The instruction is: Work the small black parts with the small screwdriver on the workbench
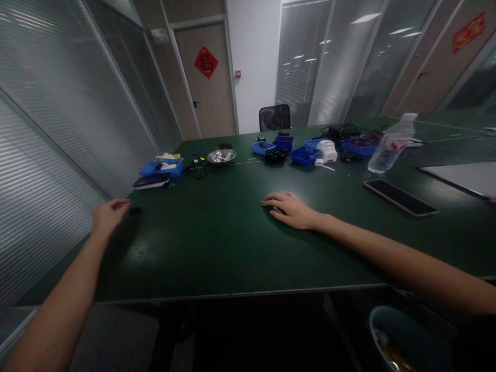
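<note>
My left hand [109,217] is raised over the left end of the green table [201,248], fingertips pinched together. Whatever the pinch may hold is too small to make out. Just right of those fingertips, a small black object [135,211] shows against the tabletop. My right hand [291,211] rests on the middle of the table, its fingers curled over a small dark object [277,210]. A thin grey tip pokes out left of the fingers; the hand hides most of the object, so its kind is unclear.
Beyond my hands are a metal bowl [221,157], blue trays [304,156], a left-hand blue tray [163,168] and a black notebook-like item [151,181]. A phone [400,197] and a tilted plastic bottle [392,144] are at right. Below the edge is a bin [374,328].
</note>
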Action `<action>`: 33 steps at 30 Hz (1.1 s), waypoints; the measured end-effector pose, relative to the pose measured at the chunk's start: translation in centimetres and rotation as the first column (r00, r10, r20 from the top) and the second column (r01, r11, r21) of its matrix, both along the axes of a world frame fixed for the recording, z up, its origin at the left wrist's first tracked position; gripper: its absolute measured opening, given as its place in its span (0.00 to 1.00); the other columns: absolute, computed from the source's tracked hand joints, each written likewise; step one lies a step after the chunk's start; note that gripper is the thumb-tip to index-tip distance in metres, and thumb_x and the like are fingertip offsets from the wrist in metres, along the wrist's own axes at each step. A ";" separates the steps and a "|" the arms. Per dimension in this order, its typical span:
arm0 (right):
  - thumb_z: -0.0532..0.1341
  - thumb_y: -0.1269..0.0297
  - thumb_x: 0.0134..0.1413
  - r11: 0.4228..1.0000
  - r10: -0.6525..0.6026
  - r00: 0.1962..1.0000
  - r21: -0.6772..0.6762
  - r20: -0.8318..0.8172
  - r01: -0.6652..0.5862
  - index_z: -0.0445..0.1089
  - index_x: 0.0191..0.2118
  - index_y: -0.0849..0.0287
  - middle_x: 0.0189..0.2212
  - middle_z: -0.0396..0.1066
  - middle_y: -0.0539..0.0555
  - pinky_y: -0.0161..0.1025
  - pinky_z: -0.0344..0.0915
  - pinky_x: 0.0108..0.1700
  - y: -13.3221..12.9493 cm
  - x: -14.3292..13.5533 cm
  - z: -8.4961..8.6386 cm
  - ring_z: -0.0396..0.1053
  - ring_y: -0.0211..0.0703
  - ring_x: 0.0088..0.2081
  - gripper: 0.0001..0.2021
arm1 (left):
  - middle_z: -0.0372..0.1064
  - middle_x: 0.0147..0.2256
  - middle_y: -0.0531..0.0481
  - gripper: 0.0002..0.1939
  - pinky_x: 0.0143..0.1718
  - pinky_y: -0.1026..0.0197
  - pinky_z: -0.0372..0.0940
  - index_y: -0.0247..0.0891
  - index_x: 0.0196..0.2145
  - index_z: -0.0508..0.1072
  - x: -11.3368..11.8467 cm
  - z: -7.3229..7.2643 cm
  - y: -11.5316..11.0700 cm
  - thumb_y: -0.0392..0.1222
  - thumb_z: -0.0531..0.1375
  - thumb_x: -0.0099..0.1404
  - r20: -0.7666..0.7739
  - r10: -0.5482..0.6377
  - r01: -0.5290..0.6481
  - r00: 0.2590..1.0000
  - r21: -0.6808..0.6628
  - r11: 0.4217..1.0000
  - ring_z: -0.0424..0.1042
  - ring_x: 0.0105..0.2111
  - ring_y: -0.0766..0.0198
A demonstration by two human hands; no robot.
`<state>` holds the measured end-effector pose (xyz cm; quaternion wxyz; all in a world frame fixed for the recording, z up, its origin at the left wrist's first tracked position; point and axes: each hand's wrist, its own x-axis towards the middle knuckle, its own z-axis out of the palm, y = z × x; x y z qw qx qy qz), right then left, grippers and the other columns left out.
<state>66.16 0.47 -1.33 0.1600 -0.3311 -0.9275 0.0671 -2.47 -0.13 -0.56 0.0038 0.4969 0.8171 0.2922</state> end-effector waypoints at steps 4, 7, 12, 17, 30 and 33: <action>0.54 0.52 0.77 1.000 -0.003 1.000 0.001 -0.006 0.003 0.71 0.68 0.50 0.68 0.68 0.61 0.62 0.62 0.63 -0.1 -0.1 0.1 0.66 0.62 0.66 0.23 | 0.82 0.48 0.39 0.22 0.45 0.59 0.70 0.31 0.57 0.82 -0.2 -0.1 0.2 0.46 0.65 0.70 0.018 0.001 -0.001 1.000 -0.020 1.000 0.78 0.40 0.55; 0.54 0.52 0.76 1.000 -0.004 1.000 -0.001 -0.010 0.004 0.71 0.68 0.49 0.67 0.68 0.61 0.62 0.62 0.63 -0.2 -0.1 0.2 0.66 0.62 0.66 0.22 | 0.81 0.49 0.39 0.23 0.41 0.61 0.70 0.31 0.56 0.81 -0.1 0.0 0.2 0.46 0.66 0.68 0.023 -0.012 0.013 1.000 -0.026 1.000 0.78 0.40 0.56; 0.54 0.52 0.76 1.000 -0.002 1.000 -0.014 -0.010 0.002 0.71 0.69 0.49 0.68 0.68 0.61 0.63 0.61 0.64 -0.1 -0.1 0.2 0.66 0.63 0.66 0.23 | 0.81 0.49 0.38 0.23 0.40 0.61 0.69 0.30 0.57 0.81 0.4 0.2 0.0 0.45 0.65 0.69 0.042 -0.014 0.015 0.999 -0.031 0.999 0.78 0.40 0.56; 0.54 0.52 0.76 1.000 0.003 1.000 -0.012 -0.007 -0.003 0.71 0.68 0.50 0.68 0.68 0.61 0.63 0.62 0.64 -0.1 -0.1 0.3 0.66 0.63 0.66 0.23 | 0.81 0.49 0.39 0.23 0.41 0.61 0.67 0.31 0.55 0.83 0.7 0.4 0.1 0.48 0.66 0.69 0.020 -0.052 0.053 0.998 -0.071 0.996 0.77 0.41 0.55; 0.54 0.51 0.76 1.000 -0.007 1.000 -0.007 -0.009 0.006 0.71 0.68 0.48 0.67 0.68 0.61 0.64 0.62 0.64 -0.1 0.0 -0.1 0.67 0.63 0.65 0.23 | 0.82 0.49 0.42 0.24 0.43 0.61 0.67 0.35 0.55 0.83 1.4 0.8 -0.5 0.50 0.71 0.66 0.254 -0.054 0.075 0.966 -0.071 0.995 0.77 0.40 0.57; 0.54 0.52 0.76 1.000 -0.002 1.000 0.003 -0.014 0.002 0.71 0.68 0.49 0.67 0.68 0.61 0.63 0.62 0.63 -0.1 0.0 -0.1 0.67 0.63 0.65 0.23 | 0.82 0.49 0.41 0.26 0.47 0.59 0.68 0.33 0.55 0.83 1.0 0.4 -0.2 0.52 0.72 0.64 0.257 -0.063 0.086 0.964 -0.079 0.993 0.77 0.45 0.54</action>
